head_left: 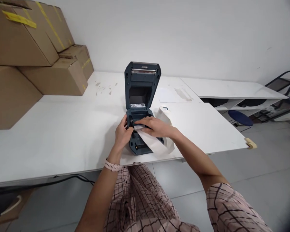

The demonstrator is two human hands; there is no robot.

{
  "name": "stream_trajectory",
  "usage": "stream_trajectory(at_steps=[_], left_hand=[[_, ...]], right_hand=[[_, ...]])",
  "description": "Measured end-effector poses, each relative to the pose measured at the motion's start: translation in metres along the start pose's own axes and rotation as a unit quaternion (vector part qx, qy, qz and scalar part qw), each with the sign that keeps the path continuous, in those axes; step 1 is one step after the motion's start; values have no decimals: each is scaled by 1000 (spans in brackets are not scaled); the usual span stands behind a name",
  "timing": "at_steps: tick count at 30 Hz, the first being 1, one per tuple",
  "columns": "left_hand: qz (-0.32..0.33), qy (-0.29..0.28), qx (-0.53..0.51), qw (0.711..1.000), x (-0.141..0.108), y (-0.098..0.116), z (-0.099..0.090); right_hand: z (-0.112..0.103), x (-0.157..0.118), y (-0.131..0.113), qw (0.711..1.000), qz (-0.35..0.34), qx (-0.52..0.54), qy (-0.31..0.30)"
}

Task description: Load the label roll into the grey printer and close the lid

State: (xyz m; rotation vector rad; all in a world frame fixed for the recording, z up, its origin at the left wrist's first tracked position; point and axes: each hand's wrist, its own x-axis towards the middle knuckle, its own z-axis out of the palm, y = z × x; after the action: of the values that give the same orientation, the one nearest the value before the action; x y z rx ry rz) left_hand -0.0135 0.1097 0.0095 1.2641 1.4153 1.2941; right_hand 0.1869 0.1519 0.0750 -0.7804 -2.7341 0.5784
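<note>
Pink, dark-checked cloth garment [145, 190] at 6 o'clock. Dark blue-grey boxy plastic printer [142, 110] dead centre, lid up toward 12. Left hand [123, 133] half-curled, clasping its 9 o'clock side; right hand [158, 127] flattish over white paper strip [151, 141] trailing to 4; can't tell if it pinches. Likely step: laying strip in. Next move probably wants it flat, square.
</note>
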Motion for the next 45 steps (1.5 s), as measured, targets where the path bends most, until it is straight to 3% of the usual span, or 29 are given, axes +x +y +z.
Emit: stream_trajectory(at_steps=[4, 8, 13, 21, 26, 28, 31, 33, 36, 38, 40, 42, 45], left_hand=[[-4, 4, -44, 999, -6, 7, 2], [-41, -27, -134, 990, -8, 9, 6], [-61, -39, -168, 983, -7, 7, 8], [-50, -54, -191, 979, -7, 13, 5], [-45, -46, -176, 982, -10, 12, 7], [-52, -17, -138, 989, -29, 13, 8], [-67, 8, -43, 997, -75, 16, 12], [-81, -6, -36, 996, -104, 16, 15], [-88, -12, -43, 995, -128, 14, 19], [-84, -9, -44, 995, -131, 12, 21], [-79, -7, -51, 996, -130, 10, 23], [-71, -8, -55, 996, -132, 9, 21], [-71, -29, -47, 996, -138, 7, 13]], right_hand=[[25, -47, -33, 994, 22, 22, 109], [51, -74, -64, 984, 69, 12, 161], [64, -81, -81, 982, 84, -19, 169], [63, -82, -84, 979, 75, -72, 174], [61, -84, -88, 981, 88, -53, 167], [51, -91, -93, 987, 79, -24, 140], [17, -102, -90, 992, 7, 76, 99], [-16, -95, -73, 978, -13, 127, 163], [-69, -48, -23, 914, 48, 140, 378], [-101, 0, 16, 882, 87, 203, 416], [-126, 44, 46, 865, 123, 302, 382], [-137, 70, 57, 861, 124, 370, 326], [-122, 60, 40, 849, 77, 393, 344]])
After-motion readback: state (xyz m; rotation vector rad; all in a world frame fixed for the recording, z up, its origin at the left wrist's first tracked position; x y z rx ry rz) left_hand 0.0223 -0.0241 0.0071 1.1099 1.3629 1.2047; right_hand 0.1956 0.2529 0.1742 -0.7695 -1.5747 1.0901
